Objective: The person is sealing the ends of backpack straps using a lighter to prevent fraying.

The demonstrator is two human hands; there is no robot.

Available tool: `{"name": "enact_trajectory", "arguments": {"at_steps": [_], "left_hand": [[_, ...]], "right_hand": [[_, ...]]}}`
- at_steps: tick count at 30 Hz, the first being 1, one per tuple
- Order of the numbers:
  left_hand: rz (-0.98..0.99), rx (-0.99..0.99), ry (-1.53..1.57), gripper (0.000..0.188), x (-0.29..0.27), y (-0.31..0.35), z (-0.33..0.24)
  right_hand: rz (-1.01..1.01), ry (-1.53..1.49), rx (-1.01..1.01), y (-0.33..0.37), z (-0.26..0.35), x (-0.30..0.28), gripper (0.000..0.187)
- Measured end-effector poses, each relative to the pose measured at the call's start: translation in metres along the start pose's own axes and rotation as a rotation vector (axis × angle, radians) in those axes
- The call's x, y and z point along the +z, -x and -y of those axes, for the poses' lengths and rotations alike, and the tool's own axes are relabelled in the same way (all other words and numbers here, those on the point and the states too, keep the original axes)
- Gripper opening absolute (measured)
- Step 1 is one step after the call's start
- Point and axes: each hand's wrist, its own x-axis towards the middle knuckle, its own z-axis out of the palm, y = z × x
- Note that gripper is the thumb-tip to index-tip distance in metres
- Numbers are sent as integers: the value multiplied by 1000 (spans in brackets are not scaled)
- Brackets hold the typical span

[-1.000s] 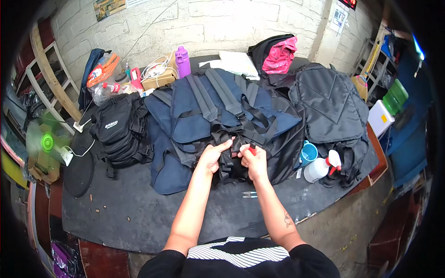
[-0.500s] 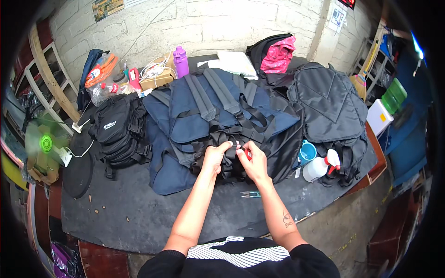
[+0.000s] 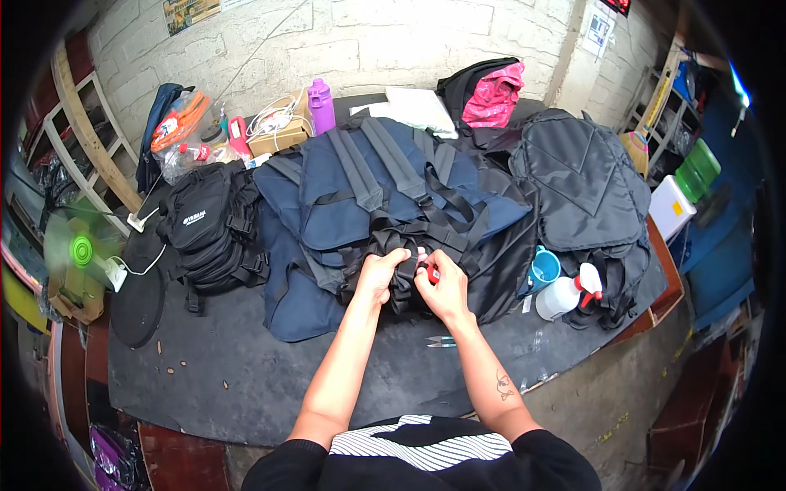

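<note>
My left hand [image 3: 377,276] is closed, pinching a black webbing strap [image 3: 412,260] from a bunch of straps at the middle of the table. Right beside it, my right hand [image 3: 446,295] curls around a small red lighter [image 3: 432,274], mostly hidden by the fingers. Both hands nearly meet at the strap. Beyond them lies a pile of navy blue backpacks [image 3: 323,214] with grey shoulder straps. A pair of thread snips [image 3: 442,342] rests on the table by my right forearm.
The dark table [image 3: 270,385] also bears a small black bag [image 3: 201,217], a black backpack [image 3: 577,184], a spray bottle [image 3: 558,299], a teal cup [image 3: 543,268], a purple bottle [image 3: 321,106] and a pink-and-black bag [image 3: 491,94]. A fan [image 3: 80,252] runs at left.
My right hand has shifted slightly left and down, its fingers turning with the red lighter. The left hand stays at the strap.
</note>
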Motion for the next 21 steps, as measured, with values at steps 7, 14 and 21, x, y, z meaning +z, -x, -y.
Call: {"name": "enact_trajectory", "arguments": {"at_steps": [7, 14, 21], "left_hand": [[-19, 18, -41, 22, -9, -8, 9], [-29, -18, -143, 32, -6, 3, 0], [481, -147, 297, 47, -17, 3, -12]], "right_hand": [[-12, 10, -16, 0, 2, 0, 18], [169, -316, 208, -6, -6, -4, 17], [-206, 287, 143, -25, -8, -39, 20]]}}
